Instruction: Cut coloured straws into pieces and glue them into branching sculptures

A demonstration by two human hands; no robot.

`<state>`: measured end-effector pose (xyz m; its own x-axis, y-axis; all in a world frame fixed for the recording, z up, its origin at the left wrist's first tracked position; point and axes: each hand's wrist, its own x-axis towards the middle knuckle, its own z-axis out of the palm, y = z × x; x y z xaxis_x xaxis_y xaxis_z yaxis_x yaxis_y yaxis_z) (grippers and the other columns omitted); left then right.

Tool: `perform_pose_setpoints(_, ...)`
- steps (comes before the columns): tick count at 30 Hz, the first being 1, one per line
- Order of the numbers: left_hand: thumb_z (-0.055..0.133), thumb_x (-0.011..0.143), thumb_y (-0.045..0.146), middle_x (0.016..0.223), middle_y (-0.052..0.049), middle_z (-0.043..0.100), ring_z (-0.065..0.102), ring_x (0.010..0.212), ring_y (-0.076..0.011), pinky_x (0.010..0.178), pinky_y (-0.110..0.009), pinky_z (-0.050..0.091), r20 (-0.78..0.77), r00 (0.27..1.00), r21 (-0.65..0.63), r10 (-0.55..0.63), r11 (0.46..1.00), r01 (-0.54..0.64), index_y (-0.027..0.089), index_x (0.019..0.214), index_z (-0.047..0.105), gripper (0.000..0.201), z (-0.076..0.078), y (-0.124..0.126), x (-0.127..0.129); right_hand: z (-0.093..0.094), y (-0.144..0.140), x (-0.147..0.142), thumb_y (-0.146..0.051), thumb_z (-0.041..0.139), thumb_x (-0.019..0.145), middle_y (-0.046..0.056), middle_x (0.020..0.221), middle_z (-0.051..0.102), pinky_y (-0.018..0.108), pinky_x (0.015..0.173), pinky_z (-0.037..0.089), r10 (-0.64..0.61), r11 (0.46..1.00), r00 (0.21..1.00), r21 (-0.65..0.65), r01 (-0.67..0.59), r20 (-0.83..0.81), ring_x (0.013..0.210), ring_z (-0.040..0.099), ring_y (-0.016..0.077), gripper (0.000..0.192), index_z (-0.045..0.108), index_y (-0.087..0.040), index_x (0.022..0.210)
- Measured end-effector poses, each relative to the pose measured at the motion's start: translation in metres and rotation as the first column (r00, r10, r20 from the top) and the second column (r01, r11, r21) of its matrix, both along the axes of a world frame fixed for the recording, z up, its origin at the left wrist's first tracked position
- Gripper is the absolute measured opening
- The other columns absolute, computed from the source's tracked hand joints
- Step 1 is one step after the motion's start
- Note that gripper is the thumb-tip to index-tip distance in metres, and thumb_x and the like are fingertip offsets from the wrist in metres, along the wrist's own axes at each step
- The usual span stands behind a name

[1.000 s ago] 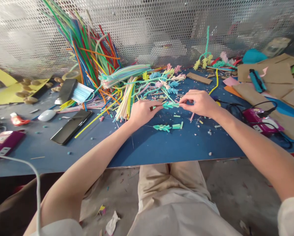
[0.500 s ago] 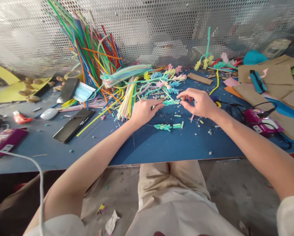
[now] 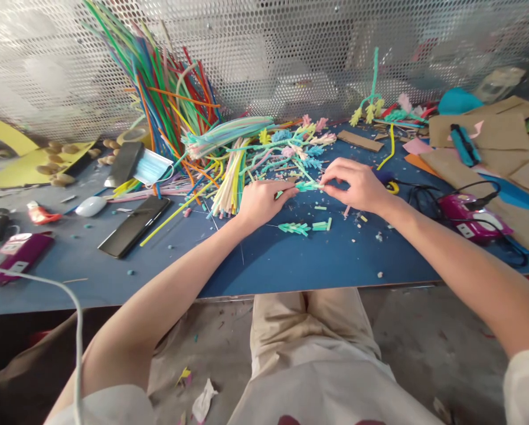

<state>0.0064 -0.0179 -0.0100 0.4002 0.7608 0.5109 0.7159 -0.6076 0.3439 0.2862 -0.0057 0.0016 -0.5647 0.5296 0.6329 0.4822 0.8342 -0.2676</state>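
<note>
Between my hands is a mint-green pipe-cleaner sprig (image 3: 307, 186), held just above the table. My left hand (image 3: 261, 203) has its thumb and fingers closed on the sprig's left end. At the other end, the fingertips of my right hand (image 3: 353, 184) are pinched together on it. Below them lie a finished-looking green sprig (image 3: 294, 228) on a thin wire and some short cut green pieces (image 3: 322, 225). Behind my hands is a tangle of pastel pipe-cleaner flowers (image 3: 297, 150). A bundle of yellow and cream pipe cleaners (image 3: 229, 186) sits beside my left hand.
Tall colored pipe cleaners (image 3: 158, 94) lean against a perforated metal panel (image 3: 264, 53). On the left lie a phone (image 3: 134, 227), a white mouse-shaped item (image 3: 91, 206) and a face mask (image 3: 153, 167). Cardboard (image 3: 481, 133) and a magenta box with black cables (image 3: 473, 218) occupy the right.
My right fingertips have shifted slightly left and closed on the sprig's end. My left hand has barely moved and keeps its hold.
</note>
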Motion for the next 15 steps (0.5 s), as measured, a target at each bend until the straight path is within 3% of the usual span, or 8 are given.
perform_pose_setpoints(15,0.064,0.103,0.046,0.108,-0.003,0.083,0.077,0.082,-0.0185,0.07,-0.029,0.051,0.009,1.0,-0.011,0.029,1.0,-0.029,0.029,0.109,0.085,0.028,0.0025,-0.0025,0.0022,-0.0001,0.0009,-0.0006,-0.032,0.064,0.098,0.003,0.092,0.076,0.04,0.085,0.045,-0.067,0.989,0.998,0.131,0.065,0.009,0.087,0.068,0.0217,0.015,0.07,-0.025,0.086)
